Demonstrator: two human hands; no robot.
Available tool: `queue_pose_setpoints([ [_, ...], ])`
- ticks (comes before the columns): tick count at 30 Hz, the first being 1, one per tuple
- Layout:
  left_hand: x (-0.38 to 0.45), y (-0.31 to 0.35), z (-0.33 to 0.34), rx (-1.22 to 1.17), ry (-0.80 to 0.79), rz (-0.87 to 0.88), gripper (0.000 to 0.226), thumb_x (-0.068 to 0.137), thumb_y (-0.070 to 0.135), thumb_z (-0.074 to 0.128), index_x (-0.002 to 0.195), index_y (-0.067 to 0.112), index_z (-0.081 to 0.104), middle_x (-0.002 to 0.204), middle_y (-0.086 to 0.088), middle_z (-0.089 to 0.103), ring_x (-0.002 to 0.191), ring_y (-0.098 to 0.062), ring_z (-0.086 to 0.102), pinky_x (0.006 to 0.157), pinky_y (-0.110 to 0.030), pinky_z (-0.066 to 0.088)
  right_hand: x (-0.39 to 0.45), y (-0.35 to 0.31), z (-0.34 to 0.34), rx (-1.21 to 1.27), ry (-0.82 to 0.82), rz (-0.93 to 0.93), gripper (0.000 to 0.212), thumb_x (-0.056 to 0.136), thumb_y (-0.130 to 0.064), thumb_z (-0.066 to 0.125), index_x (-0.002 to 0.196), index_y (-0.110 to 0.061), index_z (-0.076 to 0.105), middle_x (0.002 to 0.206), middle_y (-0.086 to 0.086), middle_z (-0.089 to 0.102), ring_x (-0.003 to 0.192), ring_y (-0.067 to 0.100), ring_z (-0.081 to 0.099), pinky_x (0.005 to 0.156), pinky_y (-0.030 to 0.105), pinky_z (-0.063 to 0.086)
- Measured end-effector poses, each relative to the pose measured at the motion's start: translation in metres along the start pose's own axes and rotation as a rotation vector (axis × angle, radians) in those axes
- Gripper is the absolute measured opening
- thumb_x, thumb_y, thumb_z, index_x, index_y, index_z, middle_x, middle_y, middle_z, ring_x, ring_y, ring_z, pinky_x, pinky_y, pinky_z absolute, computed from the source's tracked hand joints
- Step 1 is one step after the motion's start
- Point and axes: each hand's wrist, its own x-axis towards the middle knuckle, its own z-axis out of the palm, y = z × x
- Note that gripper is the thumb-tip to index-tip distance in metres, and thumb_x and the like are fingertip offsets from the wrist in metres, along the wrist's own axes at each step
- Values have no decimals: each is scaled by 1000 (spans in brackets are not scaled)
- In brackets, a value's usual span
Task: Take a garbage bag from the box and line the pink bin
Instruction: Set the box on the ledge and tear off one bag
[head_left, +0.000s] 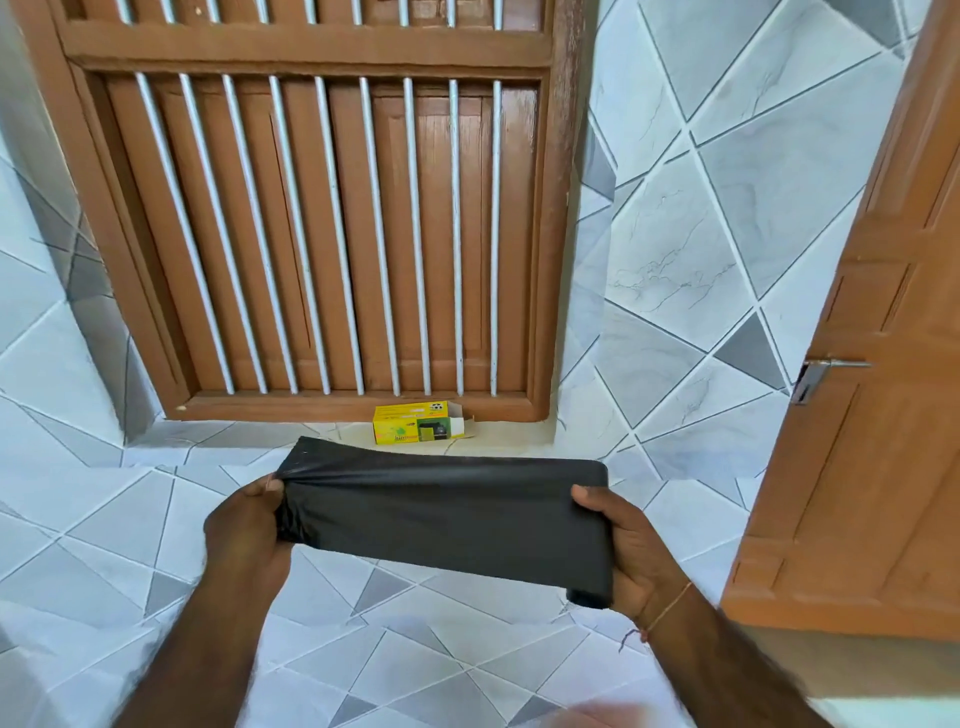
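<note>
Garbage bag (447, 514), black and folded into a flat band, is stretched out in mid-air between both hands, right in front of the barred wooden window (322, 218). Left hand (247, 535) has its fingers curled, pinching a bunched-up corner of the plastic. Right hand (631, 545) wraps the other end, thumb on top, fingers tucked under where I can't see them. Yellow box (415, 424) sits on the tiled sill just behind the bag, one end flap open. Wooden door (862, 415) stands open at the right.
</note>
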Motion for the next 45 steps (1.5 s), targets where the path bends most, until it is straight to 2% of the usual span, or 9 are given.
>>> queue_pose_setpoints([
  [3,10,5,-14,-25,97,-62,22,93,-2,45,100,1,66,106,-15,65,106,-37,59,96,-45,48,0,6,11,-23,2,-9,64,46,-12,89,107,-2,73,118,23,67,99,38,69,81,49,56],
  [8,7,12,-35,174,266,-5,34,91,2,46,123,-3,58,130,-23,58,120,-40,54,86,-39,48,-4,-5,24,-197,81,-60,46,67,-11,72,111,0,68,111,24,69,92,35,70,75,43,58],
  [13,-19,14,-14,919,381,569,41,83,-2,56,123,7,60,126,-22,59,115,-46,52,98,-56,42,0,-15,40,-345,63,-119,57,64,-7,76,118,2,61,117,25,66,102,37,66,84,41,55],
  [15,-45,17,19,847,117,791,38,86,0,59,122,13,60,129,-11,59,120,-33,52,103,-41,38,3,-13,51,-404,28,-115,42,67,-3,73,109,-2,66,108,21,70,96,33,69,82,39,56],
  [18,-86,19,71,707,-650,472,47,85,33,69,129,29,55,130,12,58,123,-9,51,103,-25,34,7,-8,68,-445,-50,-102,40,75,0,67,115,2,63,109,23,66,100,35,65,90,43,53],
  [21,-94,12,88,615,-954,162,39,79,40,73,113,20,68,108,-2,72,100,-18,67,93,-41,52,6,-9,76,-427,-101,-87,37,76,2,64,113,5,61,109,27,64,98,37,64,91,45,53],
  [24,-83,18,81,556,-922,170,21,81,23,73,82,3,66,76,-13,63,70,-22,56,65,-34,44,0,-18,66,-415,-106,-71,49,74,-2,68,122,6,59,123,29,61,108,39,61,101,51,47],
  [30,-78,43,80,494,-927,195,10,87,2,64,77,3,63,62,0,65,52,-6,56,48,-14,42,-10,-15,49,-317,-69,-23,67,58,-8,83,122,-2,63,125,22,63,110,36,64,91,45,54],
  [45,-47,62,47,577,-696,267,13,86,6,68,76,-2,67,72,-14,66,70,-23,55,68,-33,41,-12,-8,54,-179,-52,-29,58,62,-13,77,118,-3,67,123,21,65,101,34,68,82,43,57],
])
